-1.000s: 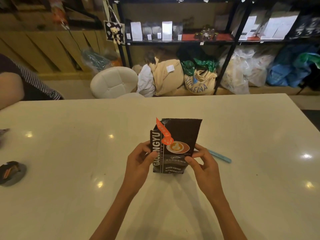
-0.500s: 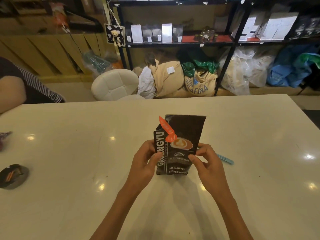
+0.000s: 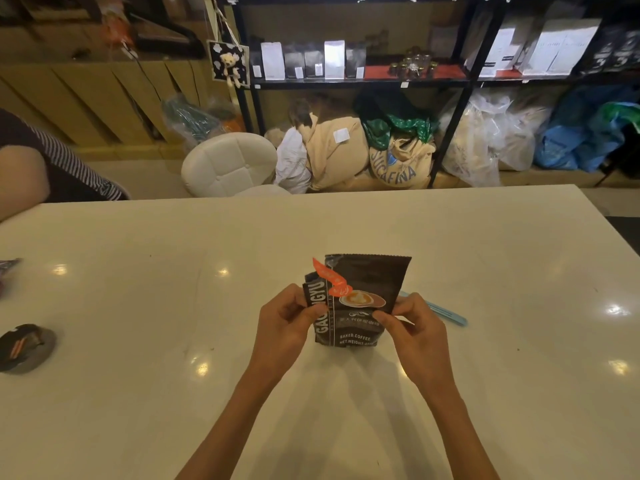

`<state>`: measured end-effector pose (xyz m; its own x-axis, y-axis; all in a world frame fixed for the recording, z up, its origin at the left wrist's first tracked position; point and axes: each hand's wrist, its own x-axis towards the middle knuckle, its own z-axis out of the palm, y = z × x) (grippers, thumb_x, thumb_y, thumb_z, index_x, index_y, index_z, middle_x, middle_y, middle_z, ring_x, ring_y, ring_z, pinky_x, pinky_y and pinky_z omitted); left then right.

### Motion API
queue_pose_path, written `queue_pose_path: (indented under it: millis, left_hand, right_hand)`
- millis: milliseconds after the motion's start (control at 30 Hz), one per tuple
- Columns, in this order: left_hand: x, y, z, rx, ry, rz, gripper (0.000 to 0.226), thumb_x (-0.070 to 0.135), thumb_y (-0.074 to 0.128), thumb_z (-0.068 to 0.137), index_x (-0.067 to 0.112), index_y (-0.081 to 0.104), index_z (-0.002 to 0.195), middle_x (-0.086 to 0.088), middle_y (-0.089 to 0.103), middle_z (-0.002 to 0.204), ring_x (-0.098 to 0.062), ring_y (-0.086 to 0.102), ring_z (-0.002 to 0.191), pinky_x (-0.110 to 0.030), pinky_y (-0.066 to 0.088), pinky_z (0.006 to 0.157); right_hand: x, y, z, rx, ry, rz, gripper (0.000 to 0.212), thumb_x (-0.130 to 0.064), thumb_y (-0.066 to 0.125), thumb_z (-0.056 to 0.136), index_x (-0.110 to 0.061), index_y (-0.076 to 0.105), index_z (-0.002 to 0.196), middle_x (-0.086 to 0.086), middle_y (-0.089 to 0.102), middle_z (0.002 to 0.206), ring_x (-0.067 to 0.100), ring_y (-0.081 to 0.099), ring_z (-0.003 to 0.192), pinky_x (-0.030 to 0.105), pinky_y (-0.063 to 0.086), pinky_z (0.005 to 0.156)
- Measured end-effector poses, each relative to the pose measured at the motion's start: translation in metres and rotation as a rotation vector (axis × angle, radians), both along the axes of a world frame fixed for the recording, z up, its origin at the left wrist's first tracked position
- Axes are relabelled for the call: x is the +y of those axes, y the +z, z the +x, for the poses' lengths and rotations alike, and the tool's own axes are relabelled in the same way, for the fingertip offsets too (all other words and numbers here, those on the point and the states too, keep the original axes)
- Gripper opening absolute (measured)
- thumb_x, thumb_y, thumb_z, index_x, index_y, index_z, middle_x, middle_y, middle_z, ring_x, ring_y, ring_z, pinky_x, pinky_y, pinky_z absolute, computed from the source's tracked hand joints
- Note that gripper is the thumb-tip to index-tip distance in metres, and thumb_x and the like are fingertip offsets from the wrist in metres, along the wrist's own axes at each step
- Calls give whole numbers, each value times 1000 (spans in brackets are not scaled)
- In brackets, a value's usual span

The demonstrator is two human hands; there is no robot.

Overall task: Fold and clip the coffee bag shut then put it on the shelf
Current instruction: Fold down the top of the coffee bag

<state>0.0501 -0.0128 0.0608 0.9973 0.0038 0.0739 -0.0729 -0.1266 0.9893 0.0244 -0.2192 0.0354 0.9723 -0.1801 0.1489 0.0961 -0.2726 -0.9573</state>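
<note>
Coffee bag (image 3: 356,303) stands upright on the white table (image 3: 138,393), mid-table in front of you. Your left hand (image 3: 284,323) pinches its left edge and your right hand (image 3: 412,327) pinches the right, probably steadying it for the fold. Bag is dark brown, orange ribbon graphic, latte picture, top flat and unfolded. Light-blue clip (image 3: 443,311) lies just behind your right hand, within reach. Black shelf (image 3: 363,81) well beyond.

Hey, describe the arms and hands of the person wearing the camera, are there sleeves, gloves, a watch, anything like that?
Both forearms are bare from the bottom edge of the picture to the fingers: no sleeves show. The left hand and the right hand wear no gloves, and no watch, bracelet or ring can be seen on the wrists or fingers that show.
</note>
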Motion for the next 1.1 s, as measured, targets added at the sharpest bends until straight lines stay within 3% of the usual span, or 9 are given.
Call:
queue_pose_path:
  millis: [200,300,367,433,567,733,833,967,1100]
  left_hand:
    - [-14,-1,20,-55,25,-40,24,9,61,93,32,57,93,-8,68,98,-18,69,93,-34,57,78]
    - [-26,-3,43,-103,0,-82,59,-3,52,97,49,37,120,-9,63,115,-15,66,107,-26,56,85]
    - [-24,-8,55,-186,-81,45,73,-3,53,97,56,29,133,-1,55,129,-11,58,120,-21,51,94]
    - [-18,-13,62,-260,-160,266,74,4,60,94,55,30,139,12,49,123,4,49,119,-8,43,96]
    - [-13,-15,59,-370,-62,460,58,-2,70,86,24,53,136,1,48,95,12,49,94,2,39,81]
    - [-13,-17,23,-282,91,350,29,-4,74,81,21,77,97,1,42,94,3,47,90,-5,37,87]
    - [-13,-14,12,-217,33,290,25,-9,67,84,14,77,91,-1,55,101,-2,55,100,-10,41,88]
    - [-14,-5,7,-270,54,239,20,-5,58,86,7,74,88,-2,70,90,-9,65,88,-16,49,78]
    - [-15,-1,0,-308,84,174,21,-5,56,86,6,74,91,-4,71,89,-16,67,86,-18,51,77]
  right_hand:
    - [12,1,26,-58,-118,87,40,-23,71,87,-53,45,95,-26,65,102,2,68,94,13,55,68]
    - [16,1,51,-133,-87,-131,51,-20,64,93,-58,39,116,-49,45,119,-14,59,100,6,51,72]
    - [11,-3,62,-173,-49,-311,55,-18,60,96,-54,39,132,-49,45,118,-17,55,100,4,47,74]
    - [5,-6,67,-184,-73,-433,51,-23,59,96,-47,40,135,-29,59,112,-9,56,91,9,46,74]
    - [-1,-7,58,-213,-170,-500,41,-27,63,90,-25,60,130,4,76,108,12,66,91,27,56,74]
    - [6,1,17,-247,-262,-359,21,-14,68,88,-23,74,105,-20,68,97,6,56,93,27,52,77]
    - [10,4,4,-182,-287,-405,23,-5,74,84,-20,75,101,-6,56,102,9,45,97,11,41,87]
    - [27,22,5,-116,-41,-383,16,-27,69,87,-27,64,102,-4,51,109,3,50,102,1,37,85]
    - [54,33,15,-68,-3,-139,27,-37,75,78,-40,59,99,-15,60,89,5,62,87,8,47,73]
